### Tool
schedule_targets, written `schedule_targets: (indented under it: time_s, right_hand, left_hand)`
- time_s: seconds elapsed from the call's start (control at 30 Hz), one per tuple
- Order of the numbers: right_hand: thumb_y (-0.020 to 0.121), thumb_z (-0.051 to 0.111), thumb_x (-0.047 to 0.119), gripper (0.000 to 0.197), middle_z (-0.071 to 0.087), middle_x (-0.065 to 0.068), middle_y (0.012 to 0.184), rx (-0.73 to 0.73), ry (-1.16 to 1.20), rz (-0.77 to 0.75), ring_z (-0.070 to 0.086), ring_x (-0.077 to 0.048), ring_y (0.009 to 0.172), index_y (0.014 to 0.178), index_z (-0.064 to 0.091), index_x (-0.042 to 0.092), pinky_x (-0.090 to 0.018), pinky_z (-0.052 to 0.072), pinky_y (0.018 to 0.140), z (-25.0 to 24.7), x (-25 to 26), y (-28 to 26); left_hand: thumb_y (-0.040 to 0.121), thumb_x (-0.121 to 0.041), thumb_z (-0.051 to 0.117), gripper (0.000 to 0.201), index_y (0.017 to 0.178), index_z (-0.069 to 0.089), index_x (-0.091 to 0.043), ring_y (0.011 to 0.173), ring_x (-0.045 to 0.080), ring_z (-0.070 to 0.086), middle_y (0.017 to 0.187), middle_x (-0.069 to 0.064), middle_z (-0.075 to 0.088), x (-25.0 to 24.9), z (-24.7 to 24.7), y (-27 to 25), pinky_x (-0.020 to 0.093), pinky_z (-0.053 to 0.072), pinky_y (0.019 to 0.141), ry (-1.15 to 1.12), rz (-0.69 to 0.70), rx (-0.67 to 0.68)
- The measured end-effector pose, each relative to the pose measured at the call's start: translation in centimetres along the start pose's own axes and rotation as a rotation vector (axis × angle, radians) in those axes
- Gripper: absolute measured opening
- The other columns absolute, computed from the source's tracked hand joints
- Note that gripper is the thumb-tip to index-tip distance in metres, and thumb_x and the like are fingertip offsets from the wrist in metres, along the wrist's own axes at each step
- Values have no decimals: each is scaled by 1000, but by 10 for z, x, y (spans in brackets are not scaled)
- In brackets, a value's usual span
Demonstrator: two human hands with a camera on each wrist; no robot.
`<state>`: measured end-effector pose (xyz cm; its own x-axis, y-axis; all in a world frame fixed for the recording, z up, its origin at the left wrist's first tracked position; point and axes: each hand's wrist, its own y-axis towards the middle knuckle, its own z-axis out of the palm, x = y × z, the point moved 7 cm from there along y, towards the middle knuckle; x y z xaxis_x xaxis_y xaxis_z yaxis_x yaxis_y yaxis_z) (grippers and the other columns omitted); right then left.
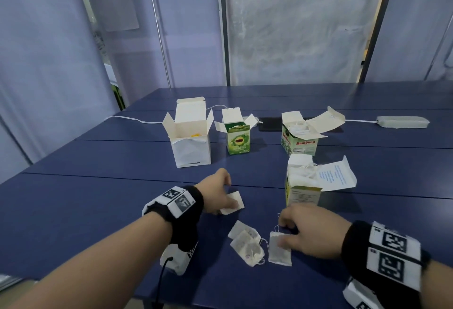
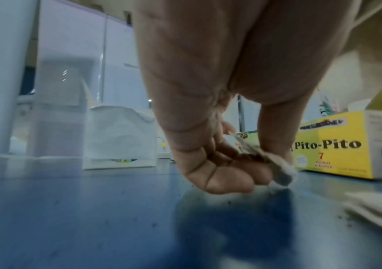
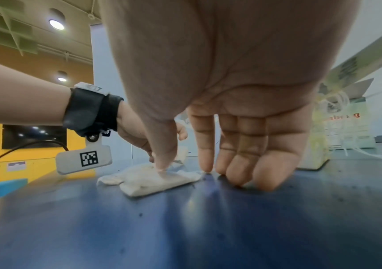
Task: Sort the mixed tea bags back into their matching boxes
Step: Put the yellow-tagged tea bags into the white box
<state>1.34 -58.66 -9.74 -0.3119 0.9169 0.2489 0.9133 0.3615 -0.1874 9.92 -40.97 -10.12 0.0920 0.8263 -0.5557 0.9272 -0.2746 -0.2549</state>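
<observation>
My left hand (image 1: 224, 199) pinches a white tea bag (image 1: 234, 201) just above the blue table (image 1: 98, 200); in the left wrist view the curled fingers (image 2: 220, 174) hold that bag (image 2: 282, 172). My right hand (image 1: 286, 232) has its thumb pressing flat on another tea bag (image 1: 279, 251), with straight fingertips (image 3: 242, 169) touching the table beside that bag (image 3: 153, 182). Two more loose bags (image 1: 246, 245) lie between my hands. Open boxes stand beyond: a plain white box (image 1: 192, 142), a green tea box (image 1: 238, 140), a Sambong box (image 1: 300, 140) and a yellow Pito-Pito box (image 1: 302, 187).
A white cable (image 1: 132, 119), a black phone (image 1: 269, 123) and a white power strip (image 1: 402, 122) lie at the back of the table. The Pito-Pito box's flap (image 1: 335, 173) sticks out to the right. The table's near edge (image 1: 137, 294) runs close to my left forearm.
</observation>
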Motion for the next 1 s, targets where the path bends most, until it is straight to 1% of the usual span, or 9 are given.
schedule_targets:
  time_s: [0.1, 0.23, 0.4, 0.5, 0.57, 0.67, 0.8, 0.93, 1.0]
  right_hand:
    - [78, 67, 46, 24, 54, 14, 91, 38, 35, 61, 54, -9, 85, 91, 58, 28, -24, 47, 74, 4, 6, 2]
    - [77, 74, 30, 20, 60, 14, 77, 94, 136, 87, 55, -2, 74, 72, 55, 27, -17, 46, 66, 7, 7, -4]
    - [80, 68, 11, 17, 60, 10, 75, 99, 286, 96, 53, -5, 66, 86, 55, 22, -12, 45, 62, 5, 7, -15]
    - [82, 64, 6, 17, 64, 3, 76, 121, 341, 96, 53, -2, 57, 94, 59, 16, -9, 42, 55, 6, 8, -20]
    - [81, 65, 8, 14, 63, 7, 73, 143, 329, 101, 51, 4, 50, 90, 62, 18, -8, 40, 51, 7, 7, -22]
    - [79, 66, 11, 15, 61, 12, 75, 124, 266, 106, 53, 6, 59, 79, 63, 26, -8, 42, 55, 5, 5, -25]
    - [80, 60, 15, 12, 57, 15, 84, -69, 151, 127, 55, -7, 89, 78, 57, 26, -11, 40, 63, -5, 1, -28]
    - [68, 72, 49, 37, 53, 8, 87, -13, -18, 191, 52, -14, 76, 70, 43, 27, -21, 35, 53, 5, 12, -36]
    - [67, 75, 49, 44, 50, 6, 88, -1, -59, 218, 49, -14, 73, 69, 38, 27, -21, 33, 51, 7, 12, -40]
  left_hand:
    - [88, -19, 66, 23, 85, 44, -16, 48, 15, 56, 77, 8, 59, 6, -2, -11, 28, 52, 46, -202, 9, 9]
    - [95, -12, 55, 11, 86, 60, -10, 58, 16, 64, 76, 12, 66, 12, -4, -26, 27, 54, 56, -386, 12, 77]
    - [84, 5, 60, 30, 109, 68, -9, 74, 10, 66, 82, 3, 73, 7, -8, -38, 23, 52, 68, -241, 124, 169]
    - [78, -2, 71, 24, 100, 73, -13, 71, 10, 62, 79, -2, 71, 2, -13, -39, 25, 53, 75, -111, 178, 68]
    - [79, -12, 72, 6, 84, 76, -13, 65, 11, 59, 70, -4, 70, -3, -16, -38, 27, 54, 70, -161, 185, 6]
    - [82, -23, 73, 13, 71, 70, -17, 66, 13, 53, 71, 2, 63, -2, -23, -35, 28, 49, 67, -221, 151, -117]
    - [83, -17, 73, 13, 73, 67, -10, 56, 11, 57, 66, 5, 64, -2, -23, -34, 23, 51, 59, -440, 109, -118]
    - [83, -10, 72, 9, 78, 66, -6, 51, 13, 56, 62, 9, 61, -1, -16, -35, 24, 53, 53, -640, 54, -121]
    - [85, -10, 70, 6, 81, 67, -6, 51, 14, 54, 59, 6, 61, -3, -12, -37, 27, 53, 55, -685, 44, -109]
